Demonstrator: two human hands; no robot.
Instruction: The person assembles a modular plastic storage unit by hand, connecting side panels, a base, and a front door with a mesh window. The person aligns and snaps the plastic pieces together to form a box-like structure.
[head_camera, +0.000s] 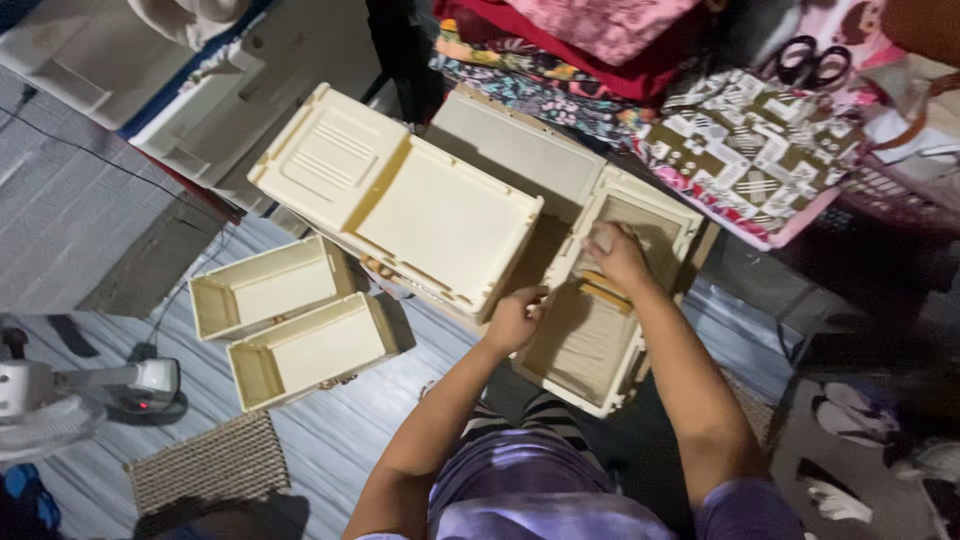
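Home room: folded fabric pile (600, 50), floor fan (60, 400), woven mat (205, 465).

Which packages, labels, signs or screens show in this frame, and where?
None that can be told apart: no package, label, sign or screen shows.
Cream plastic panels and two open drawers carry only moulded ribs.
Patterned folded fabrics lie at upper right, and the panel under both hands is plain.

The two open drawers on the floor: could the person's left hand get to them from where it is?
Probably yes. The left hand rests on the edge of the cream panel, and only bare floor lies between it and the two drawers; nothing blocks the way.
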